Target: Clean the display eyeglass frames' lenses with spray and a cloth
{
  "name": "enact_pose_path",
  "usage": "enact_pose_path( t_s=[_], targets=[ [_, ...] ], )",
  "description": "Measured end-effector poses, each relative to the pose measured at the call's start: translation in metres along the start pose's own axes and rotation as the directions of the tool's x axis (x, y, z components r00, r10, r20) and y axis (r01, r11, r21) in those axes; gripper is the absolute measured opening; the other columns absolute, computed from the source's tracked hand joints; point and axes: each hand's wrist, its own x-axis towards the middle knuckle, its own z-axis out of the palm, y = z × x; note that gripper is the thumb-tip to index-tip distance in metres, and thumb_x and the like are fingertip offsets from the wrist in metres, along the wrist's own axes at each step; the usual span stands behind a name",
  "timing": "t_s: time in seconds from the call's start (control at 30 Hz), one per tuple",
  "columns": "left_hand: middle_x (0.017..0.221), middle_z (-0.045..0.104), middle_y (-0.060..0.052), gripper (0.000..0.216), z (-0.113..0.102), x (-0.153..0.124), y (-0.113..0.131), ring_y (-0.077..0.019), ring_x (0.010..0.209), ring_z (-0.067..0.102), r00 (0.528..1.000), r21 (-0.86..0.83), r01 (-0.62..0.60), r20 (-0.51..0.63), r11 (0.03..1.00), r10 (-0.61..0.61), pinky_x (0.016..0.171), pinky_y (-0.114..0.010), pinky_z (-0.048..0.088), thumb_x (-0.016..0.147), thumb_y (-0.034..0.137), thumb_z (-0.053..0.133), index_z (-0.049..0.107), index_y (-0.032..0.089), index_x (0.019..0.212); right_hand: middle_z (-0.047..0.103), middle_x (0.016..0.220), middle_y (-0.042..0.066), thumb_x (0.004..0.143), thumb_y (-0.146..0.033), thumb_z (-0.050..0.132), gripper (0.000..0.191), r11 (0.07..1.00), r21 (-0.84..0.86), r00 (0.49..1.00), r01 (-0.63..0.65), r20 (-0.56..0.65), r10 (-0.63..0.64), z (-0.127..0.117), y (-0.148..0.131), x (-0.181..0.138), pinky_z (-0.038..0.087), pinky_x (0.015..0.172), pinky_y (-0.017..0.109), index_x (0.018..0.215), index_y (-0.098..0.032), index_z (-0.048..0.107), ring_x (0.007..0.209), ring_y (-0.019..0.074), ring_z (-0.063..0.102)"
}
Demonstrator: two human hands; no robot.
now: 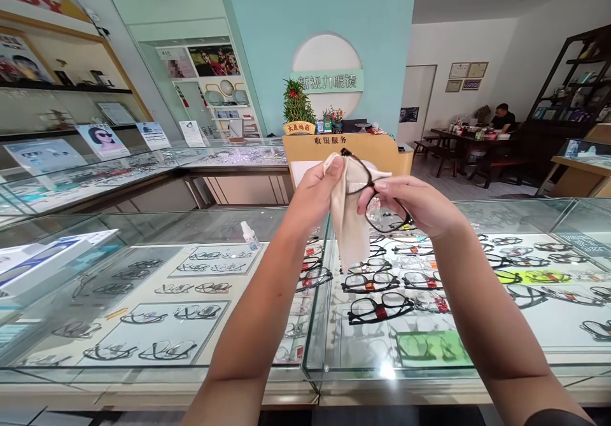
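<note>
I hold a pair of dark-framed glasses [387, 217] up in front of me above the glass display counter [191, 369]. My right hand [414, 203] is closed on the frame near one lens. My left hand [316, 190] pinches a beige cleaning cloth [347, 222] against the other lens, thumb on top. The cloth hangs down below both hands and covers part of the frame.
A small white spray bottle [249, 235] stands on the counter to the left. Rows of spectacles [377, 308] lie inside the cases. A wooden cashier desk [344, 151] with a small tree [296, 104] stands behind. A person [502, 119] sits at a table far right.
</note>
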Motion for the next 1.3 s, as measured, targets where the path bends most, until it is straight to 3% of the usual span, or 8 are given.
enact_pose_path(
  t_s=[0.17, 0.33, 0.5, 0.77, 1.13, 1.3],
  targets=[
    [0.083, 0.08, -0.005, 0.059, -0.01, 0.003, -0.002, -0.0204, 0.075, 0.073, 0.998, -0.059, 0.063, -0.019, 0.996, -0.064, 0.069, -0.029, 0.057, 0.08, 0.074, 0.082, 0.076, 0.018, 0.098, 0.076, 0.103, 0.008, 0.101, -0.048, 0.067, 0.031, 0.994, 0.062, 0.98, 0.092, -0.182, -0.079, -0.006, 0.004, 0.0, 0.052, 0.082, 0.033, 0.1, -0.023, 0.086, 0.089, 0.0201, 0.063],
    [0.089, 0.082, -0.007, 0.058, -0.005, 0.001, -0.007, -0.0206, 0.08, 0.075, 0.986, -0.052, 0.129, 0.109, 0.99, -0.123, 0.074, -0.028, 0.056, 0.087, 0.072, 0.077, 0.079, 0.017, 0.103, 0.066, 0.11, 0.004, 0.101, -0.05, 0.068, 0.029, 0.986, 0.001, 0.924, 0.165, -0.349, -0.155, -0.005, 0.014, 0.005, 0.051, 0.08, 0.031, 0.106, -0.027, 0.086, 0.09, 0.0175, 0.059],
    [0.084, 0.081, -0.007, 0.055, 0.004, -0.003, -0.007, -0.0198, 0.076, 0.073, 0.963, -0.075, 0.179, 0.217, 0.981, -0.159, 0.072, -0.028, 0.055, 0.087, 0.069, 0.079, 0.08, 0.016, 0.101, 0.067, 0.116, 0.004, 0.104, -0.049, 0.065, 0.03, 0.981, 0.025, 0.917, 0.19, -0.361, -0.168, -0.002, 0.022, 0.011, 0.052, 0.097, 0.031, 0.114, -0.03, 0.085, 0.108, 0.0198, 0.062],
    [0.073, 0.073, -0.004, 0.054, 0.02, -0.006, -0.011, -0.0161, 0.068, 0.065, 0.959, -0.129, 0.172, 0.247, 0.977, -0.137, 0.066, -0.026, 0.049, 0.082, 0.068, 0.085, 0.076, 0.015, 0.089, 0.08, 0.115, 0.003, 0.099, -0.049, 0.073, 0.029, 0.956, 0.236, 0.935, 0.174, -0.343, -0.085, 0.008, 0.028, 0.014, 0.055, 0.09, 0.029, 0.114, -0.027, 0.084, 0.101, 0.019, 0.07],
    [0.083, 0.072, -0.003, 0.046, 0.014, -0.007, -0.006, -0.0145, 0.07, 0.064, 0.925, -0.11, 0.2, 0.348, 0.973, -0.151, 0.07, -0.027, 0.05, 0.077, 0.051, 0.095, 0.075, 0.015, 0.096, 0.08, 0.128, 0.006, 0.098, -0.055, 0.071, 0.034, 0.947, 0.265, 0.942, 0.182, -0.321, -0.092, 0.013, 0.022, 0.015, 0.059, 0.095, 0.035, 0.113, -0.026, 0.082, 0.11, 0.024, 0.074],
    [0.087, 0.073, -0.001, 0.051, 0.028, -0.011, -0.006, -0.0134, 0.074, 0.065, 0.963, -0.142, 0.131, 0.254, 0.981, -0.091, 0.073, -0.026, 0.051, 0.071, 0.043, 0.1, 0.073, 0.017, 0.106, 0.079, 0.131, 0.006, 0.099, -0.054, 0.07, 0.033, 0.935, 0.287, 0.934, 0.209, -0.341, -0.104, 0.019, 0.022, 0.016, 0.059, 0.104, 0.038, 0.114, -0.027, 0.082, 0.116, 0.0255, 0.073]
  ],
)
